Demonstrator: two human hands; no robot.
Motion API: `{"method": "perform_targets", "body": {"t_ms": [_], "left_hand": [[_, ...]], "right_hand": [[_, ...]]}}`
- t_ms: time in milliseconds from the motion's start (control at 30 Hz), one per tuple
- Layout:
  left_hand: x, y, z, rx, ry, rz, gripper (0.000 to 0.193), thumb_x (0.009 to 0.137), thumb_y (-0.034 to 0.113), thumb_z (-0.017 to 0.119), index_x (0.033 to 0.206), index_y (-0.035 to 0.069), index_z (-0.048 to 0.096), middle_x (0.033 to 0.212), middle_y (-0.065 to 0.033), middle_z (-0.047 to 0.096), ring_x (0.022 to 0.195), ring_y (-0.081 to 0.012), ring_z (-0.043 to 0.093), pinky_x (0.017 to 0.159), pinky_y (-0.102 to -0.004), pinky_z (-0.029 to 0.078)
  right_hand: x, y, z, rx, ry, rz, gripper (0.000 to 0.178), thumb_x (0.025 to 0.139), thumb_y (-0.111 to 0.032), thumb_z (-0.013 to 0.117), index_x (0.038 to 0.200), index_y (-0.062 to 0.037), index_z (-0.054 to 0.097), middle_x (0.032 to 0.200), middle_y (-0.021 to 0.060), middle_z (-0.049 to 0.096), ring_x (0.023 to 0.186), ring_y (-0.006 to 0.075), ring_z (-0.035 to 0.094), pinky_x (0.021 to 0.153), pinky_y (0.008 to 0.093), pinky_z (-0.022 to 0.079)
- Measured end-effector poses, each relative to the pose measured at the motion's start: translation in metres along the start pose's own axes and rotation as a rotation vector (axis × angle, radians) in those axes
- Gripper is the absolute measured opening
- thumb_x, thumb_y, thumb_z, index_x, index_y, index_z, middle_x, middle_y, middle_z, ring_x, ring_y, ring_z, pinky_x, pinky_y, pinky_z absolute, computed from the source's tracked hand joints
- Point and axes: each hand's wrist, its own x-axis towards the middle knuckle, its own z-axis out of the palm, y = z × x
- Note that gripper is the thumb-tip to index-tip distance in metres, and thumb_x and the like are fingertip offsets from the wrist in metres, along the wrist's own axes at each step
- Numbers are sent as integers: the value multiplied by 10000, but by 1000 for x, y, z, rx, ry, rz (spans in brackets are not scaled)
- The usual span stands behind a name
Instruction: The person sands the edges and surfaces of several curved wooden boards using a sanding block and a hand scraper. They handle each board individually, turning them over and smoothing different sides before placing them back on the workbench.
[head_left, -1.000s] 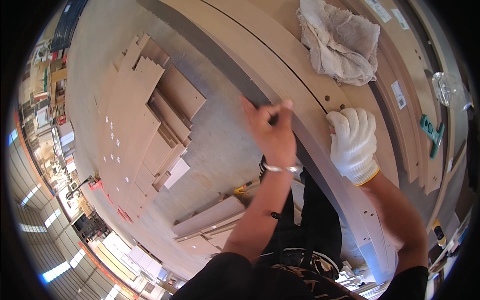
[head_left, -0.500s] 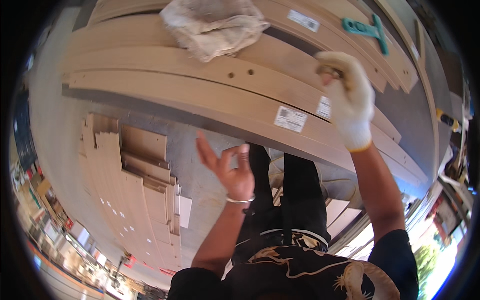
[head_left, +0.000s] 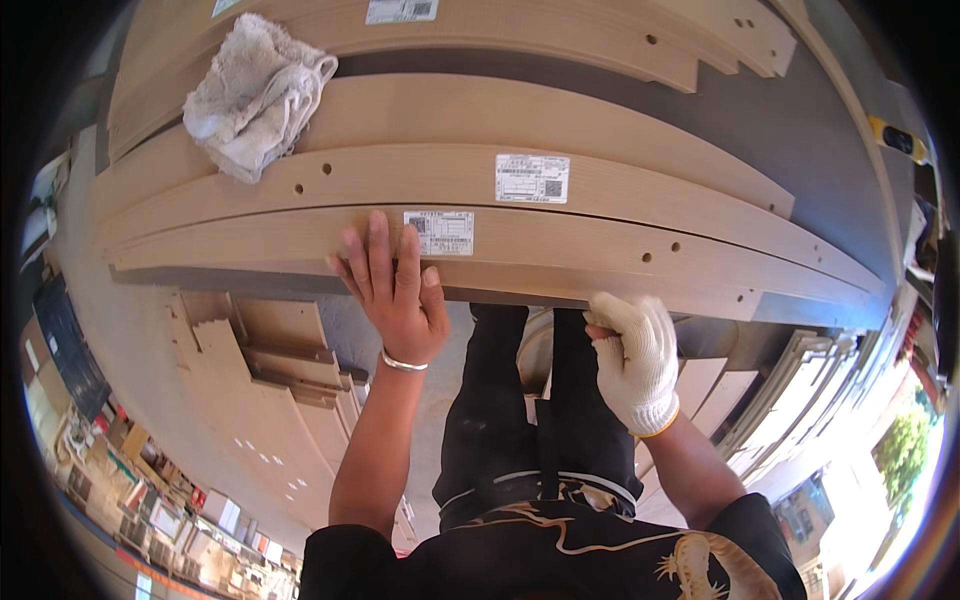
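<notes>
My left hand [head_left: 400, 305], bare with a silver bangle at the wrist, lies with its fingers spread on the nearest long wood-coloured board [head_left: 560, 250]. Its fingertips rest beside a white printed label [head_left: 438, 232]. A knitted white glove covers my right hand [head_left: 635, 360], which is closed at the board's near edge; whatever its curled fingers may hold is hidden. Just behind lies a second board [head_left: 420, 175], with round holes and a label [head_left: 532, 178] of its own. A crumpled whitish cloth [head_left: 255, 100] sits on the boards at the far left.
More boards [head_left: 520, 30] with holes lie across the far side of the grey work surface. A yellow-and-black tool [head_left: 897, 138] is at the right. Stacked panels [head_left: 260, 400] stand low at the left, below the work surface.
My left hand has come down from the air onto the nearest board. The gloved right hand has moved back toward me to the near edge. The green tool has left the view.
</notes>
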Motion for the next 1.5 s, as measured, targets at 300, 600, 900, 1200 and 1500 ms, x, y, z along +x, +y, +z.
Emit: {"method": "perform_targets", "body": {"t_ms": [300,600,900,1200,1500], "left_hand": [[3,1,32,3,304,-38,532,1103,328,455,1507,33,634,1646,-274,526,1617,-489,352,1334,-641,152],[2,6,38,46,428,-102,573,917,223,507,1431,157,752,1523,-198,674,1501,-402,547,1320,-578,244],[4,6,40,55,456,-113,578,891,240,507,1401,171,770,1524,-162,680,1485,-372,566,1290,-559,289],[4,7,38,74,441,-121,568,907,243,492,1397,170,770,1517,-166,683,1476,-366,571,1287,-544,287],[3,5,39,67,448,-99,544,930,238,489,1384,151,775,1509,-179,686,1466,-375,574,1279,-532,293]], "right_hand": [[85,0,31,-185,-142,-498,379,756,-53,850,1119,-107,755,911,35,676,813,274,638,769,421,457],[95,9,53,-249,-115,-692,396,690,-121,849,1075,-141,762,874,22,614,790,259,619,749,412,454],[98,1,44,-211,-145,-653,401,670,-60,834,1061,-119,769,881,43,635,784,286,613,745,421,457],[100,9,47,-202,-112,-692,421,666,-64,851,1075,-120,769,871,43,623,780,267,617,738,421,450],[96,18,18,-224,-214,-729,390,749,24,850,1119,-75,773,881,53,668,778,267,602,713,409,440]]}}
